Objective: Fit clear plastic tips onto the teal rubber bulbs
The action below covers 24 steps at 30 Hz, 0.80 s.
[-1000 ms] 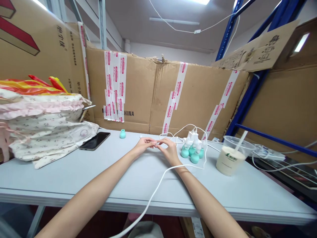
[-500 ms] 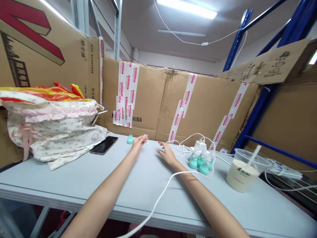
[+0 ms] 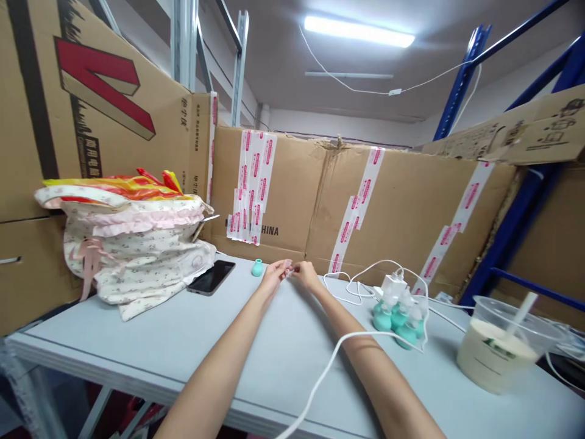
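Note:
Near the back of the table, my left hand (image 3: 274, 274) is closed around a small translucent piece (image 3: 287, 264), whose kind I cannot make out. Close beside it, my right hand (image 3: 307, 274) has its fingertips pinched together; anything between them is too small or hidden. A small teal round bottle (image 3: 257, 267) with an open neck stands just left of my left hand. To the right of my right forearm, several teal bottles with translucent tops (image 3: 406, 329) stand in a cluster.
A white charger (image 3: 393, 285) with looping white cables stands behind the bottles; one cable (image 3: 336, 353) crosses over my right forearm. A drink cup with a straw (image 3: 498, 353) is at right. A phone (image 3: 211, 277) and floral cloth bag (image 3: 141, 262) lie left. Cardboard (image 3: 283, 183) walls the back.
My hands were together, then parted, with my right hand open and a small white bit on the table between them. Now my right hand has closed and come back beside my left. The view has shifted left.

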Each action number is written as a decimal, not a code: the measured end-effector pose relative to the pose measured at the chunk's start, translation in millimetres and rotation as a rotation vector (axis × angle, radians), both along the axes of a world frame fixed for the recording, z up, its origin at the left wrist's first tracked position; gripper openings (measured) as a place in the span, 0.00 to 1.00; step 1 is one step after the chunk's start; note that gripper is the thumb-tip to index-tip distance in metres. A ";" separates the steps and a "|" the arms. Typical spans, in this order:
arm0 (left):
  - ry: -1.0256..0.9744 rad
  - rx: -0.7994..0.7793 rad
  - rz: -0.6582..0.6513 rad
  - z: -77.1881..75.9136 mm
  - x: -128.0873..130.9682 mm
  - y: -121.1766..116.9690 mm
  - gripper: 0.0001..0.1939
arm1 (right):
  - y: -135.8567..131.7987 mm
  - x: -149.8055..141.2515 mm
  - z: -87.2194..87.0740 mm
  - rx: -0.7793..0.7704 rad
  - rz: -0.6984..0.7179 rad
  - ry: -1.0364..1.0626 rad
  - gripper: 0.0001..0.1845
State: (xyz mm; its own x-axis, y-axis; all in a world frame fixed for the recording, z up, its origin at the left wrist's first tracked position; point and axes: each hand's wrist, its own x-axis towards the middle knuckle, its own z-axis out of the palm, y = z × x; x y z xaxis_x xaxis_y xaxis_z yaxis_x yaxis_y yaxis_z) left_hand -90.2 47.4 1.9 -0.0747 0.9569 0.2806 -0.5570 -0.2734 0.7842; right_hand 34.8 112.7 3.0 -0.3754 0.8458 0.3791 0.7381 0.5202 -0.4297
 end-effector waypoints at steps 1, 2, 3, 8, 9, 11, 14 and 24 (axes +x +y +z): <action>0.043 0.025 -0.008 0.8 2.0 -0.7 0.21 | -6.7 7.3 4.4 -0.004 0.011 0.052 0.10; 0.082 0.051 -0.023 1.8 4.6 -1.8 0.22 | -15.3 15.7 9.0 -0.013 0.018 0.124 0.12; 0.119 0.073 -0.049 2.7 8.0 -3.6 0.23 | -25.8 24.9 13.6 -0.044 0.038 0.284 0.15; 0.287 0.102 -0.239 5.2 33.9 -22.7 0.27 | -88.2 71.6 27.9 -0.063 0.043 0.733 0.19; 0.312 0.099 -0.268 4.8 39.8 -27.9 0.27 | -98.3 78.9 27.7 -0.039 0.013 0.769 0.19; 0.376 0.094 -0.291 2.9 50.4 -37.6 0.28 | -112.2 89.8 24.0 -0.021 -0.032 0.828 0.19; 0.499 0.146 -0.251 -1.6 61.1 -46.7 0.27 | -119.1 96.1 14.2 -0.098 -0.026 0.871 0.18; 1.018 0.359 0.060 0.4 62.0 -56.3 0.14 | -119.2 92.9 8.9 -0.106 0.029 0.923 0.17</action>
State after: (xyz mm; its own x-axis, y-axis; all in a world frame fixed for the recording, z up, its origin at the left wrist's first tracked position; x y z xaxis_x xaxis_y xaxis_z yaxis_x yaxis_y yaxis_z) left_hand -28.1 -9.0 2.2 0.3082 0.8090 0.5006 0.3333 -0.5847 0.7397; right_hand 127.6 -6.5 11.9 0.0148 0.8879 0.4597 0.0678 0.4578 -0.8864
